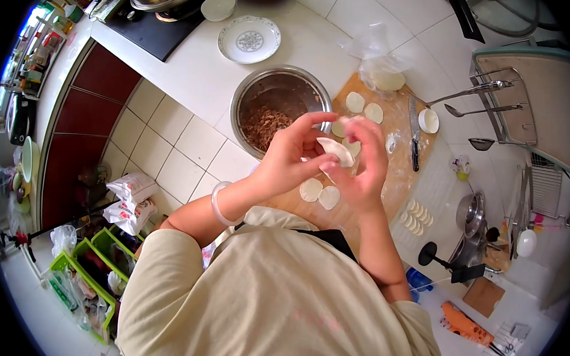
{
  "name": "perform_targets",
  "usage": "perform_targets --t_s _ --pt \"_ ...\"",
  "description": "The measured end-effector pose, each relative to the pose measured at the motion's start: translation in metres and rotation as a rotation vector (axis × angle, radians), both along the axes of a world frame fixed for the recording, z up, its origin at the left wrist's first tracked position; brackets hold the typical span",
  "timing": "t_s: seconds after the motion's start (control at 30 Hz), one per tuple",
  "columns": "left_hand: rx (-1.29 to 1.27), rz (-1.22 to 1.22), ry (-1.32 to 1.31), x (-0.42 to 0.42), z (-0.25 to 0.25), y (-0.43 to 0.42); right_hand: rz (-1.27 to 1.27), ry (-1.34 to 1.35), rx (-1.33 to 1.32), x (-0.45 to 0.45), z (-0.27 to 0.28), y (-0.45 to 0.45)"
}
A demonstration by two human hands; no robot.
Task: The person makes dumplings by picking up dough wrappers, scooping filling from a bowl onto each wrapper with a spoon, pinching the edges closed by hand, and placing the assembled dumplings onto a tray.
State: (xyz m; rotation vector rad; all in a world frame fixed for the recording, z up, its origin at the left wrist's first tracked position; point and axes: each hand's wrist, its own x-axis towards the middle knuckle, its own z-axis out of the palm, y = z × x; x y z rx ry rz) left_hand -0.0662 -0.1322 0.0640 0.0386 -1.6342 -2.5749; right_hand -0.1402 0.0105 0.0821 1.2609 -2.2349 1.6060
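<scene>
A half-moon dumpling (336,152), its pale dough folded over, is held up between both my hands above the board. My left hand (290,153) grips its left side, the thumb against the lower edge. At the right side my right hand (367,167) pinches it; those fingers are slightly blurred. Below lies a floured wooden board (423,116) with several round dough wrappers (355,101), some partly hidden by my hands. A metal bowl (235,93) of brown minced filling (266,123) stands just beyond my left hand.
A knife (415,132) and a small white bowl (429,121) sit at the board's right. Rows of finished dumplings (416,218) lie on the counter, lower right. A patterned plate (249,39) is behind the bowl; a bag of dough (384,73) rests at the board's far edge.
</scene>
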Motion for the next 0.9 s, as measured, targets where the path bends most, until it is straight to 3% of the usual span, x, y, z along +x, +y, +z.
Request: perform_targets --t_s 0.03,0.1,0.13,0.23,0.27,0.67,0.77,0.8,0.87,0.9 --pt "-0.001 0.0 0.0 0.0 -0.003 -0.001 0.0 0.0 -0.001 0.0 -0.005 -0.001" --pt "0.339 -0.158 -0.061 0.0 -0.014 -0.002 0.149 -0.446 -0.247 0.0 -0.017 -0.001" --pt "0.463 -0.162 -0.024 0.001 -0.015 0.003 0.201 -0.516 -0.237 0.002 -0.018 -0.002" --pt "0.499 -0.101 -0.089 0.001 -0.017 0.016 0.315 -0.613 -0.099 -0.001 -0.016 0.004" --pt "0.499 -0.104 -0.091 0.002 -0.017 0.017 0.32 -0.521 -0.102 -0.002 -0.014 0.002" --pt "0.307 -0.084 -0.049 0.002 -0.008 0.011 0.214 -0.354 0.113 -0.003 0.006 0.008" --pt "0.196 -0.13 -0.055 0.003 -0.007 0.003 0.135 -0.206 -0.002 -0.003 -0.003 0.005" --pt "0.116 -0.014 0.02 0.002 -0.01 0.002 0.134 -0.205 -0.001 -0.001 -0.003 0.006" --pt "-0.066 0.118 0.059 -0.001 -0.012 -0.01 0.099 -0.769 -0.182 0.004 -0.001 0.008" --pt "-0.068 0.117 0.059 -0.005 -0.013 -0.01 0.099 -0.769 -0.184 0.004 -0.001 0.008"
